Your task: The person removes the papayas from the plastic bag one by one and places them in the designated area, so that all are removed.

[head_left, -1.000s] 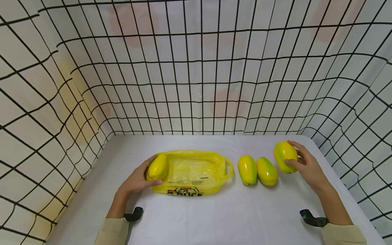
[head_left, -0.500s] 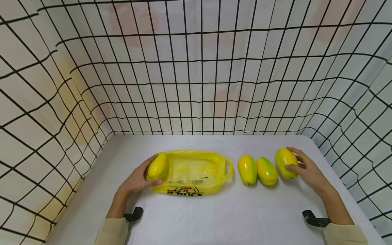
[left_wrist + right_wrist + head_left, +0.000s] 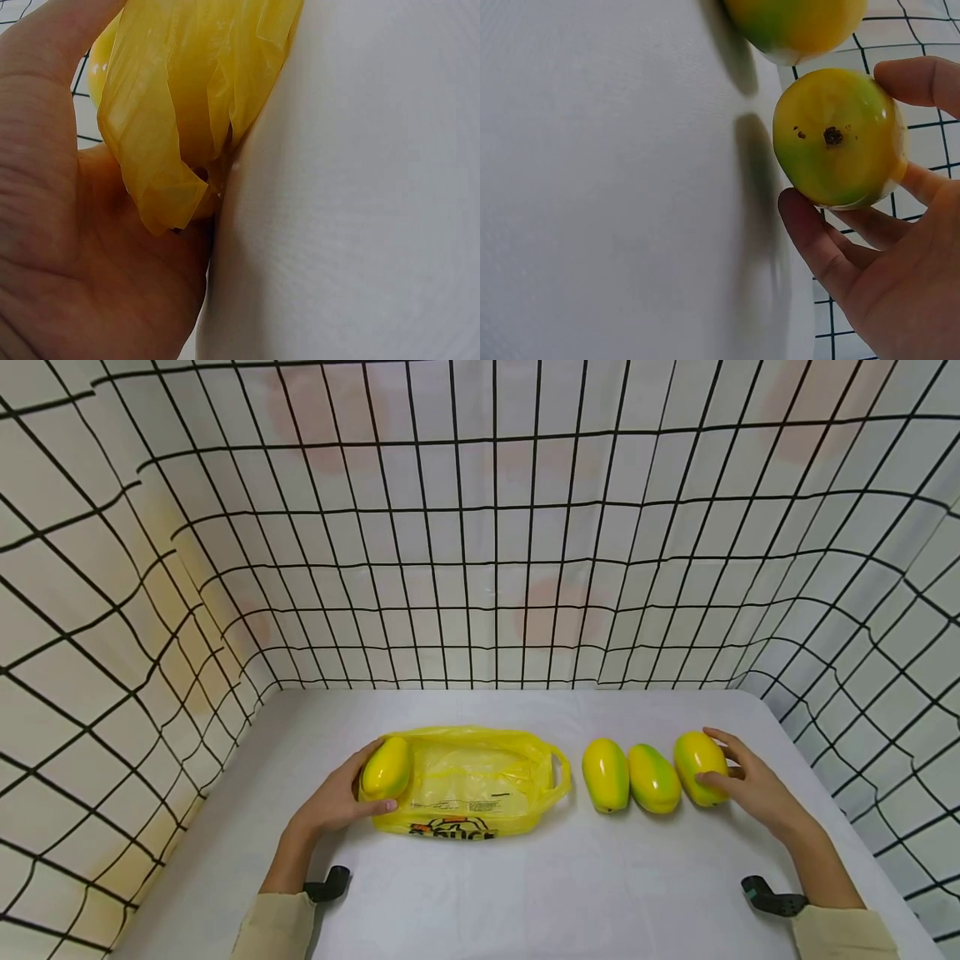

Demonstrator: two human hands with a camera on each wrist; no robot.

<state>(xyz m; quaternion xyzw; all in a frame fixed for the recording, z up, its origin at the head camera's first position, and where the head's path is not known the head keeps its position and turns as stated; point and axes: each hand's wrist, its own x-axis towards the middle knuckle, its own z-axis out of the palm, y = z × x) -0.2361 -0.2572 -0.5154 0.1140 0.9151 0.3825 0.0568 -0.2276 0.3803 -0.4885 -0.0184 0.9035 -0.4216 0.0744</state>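
Observation:
A yellow plastic bag [image 3: 480,810] lies on the table with its mouth spread wide. One yellow-green papaya [image 3: 387,768] sits in its left end. My left hand [image 3: 337,795] grips that end of the bag around the papaya, thumb on the near side; in the left wrist view the bag's plastic [image 3: 180,112] lies against the palm. At the right, my right hand [image 3: 753,783] holds another papaya [image 3: 697,767] between thumb and fingers; its stem end [image 3: 832,135] faces the right wrist camera. Just left of it lie a middle papaya [image 3: 654,779] and a leftmost loose papaya [image 3: 606,775].
A black wire grid [image 3: 495,564] with white cloth behind it stands at the back and both sides of the white table [image 3: 555,893]. The bag's handle loop [image 3: 561,774] points toward the loose papayas. Both wrists wear black camera mounts.
My right hand has moved the papaya nearer to me and down, in line with the other two. My left hand and the bag have stayed put.

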